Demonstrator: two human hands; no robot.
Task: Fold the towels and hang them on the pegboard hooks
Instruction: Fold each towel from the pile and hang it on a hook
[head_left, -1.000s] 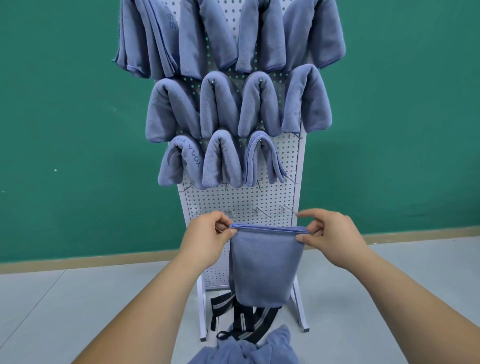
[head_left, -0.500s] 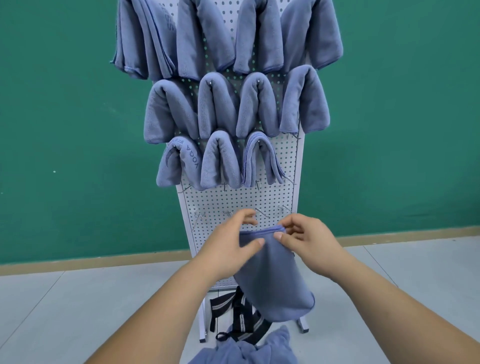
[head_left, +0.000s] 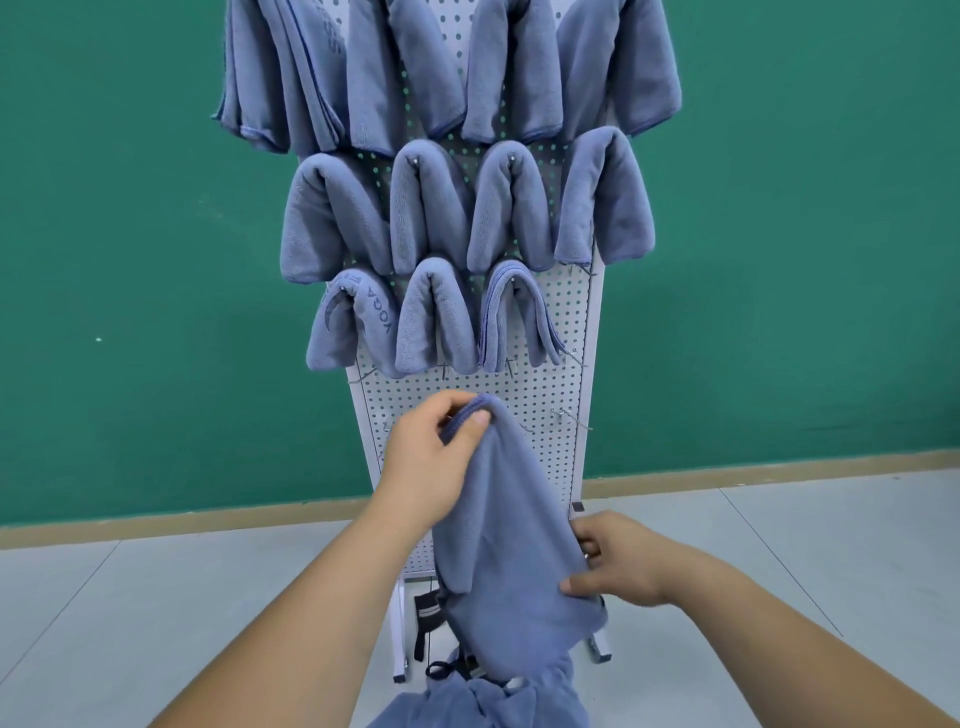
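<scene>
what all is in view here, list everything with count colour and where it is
hung towels: eleven, blue-grey, three rows on the pegboard
pegboard: one, white, before the wall
bare hooks: several, metal, lower pegboard
held towel: one, blue-grey, before the lower pegboard
towel pile: one, blue-grey, bottom edge
straps: count unclear, black, by the pegboard's feet
wall: one, green, behind
floor: one, grey, below
left hand: one, pinching the held towel's top
right hand: one, gripping its lower edge

The lowest-row left towel (head_left: 363, 325) reads "YOGA", its letters running sideways.
</scene>
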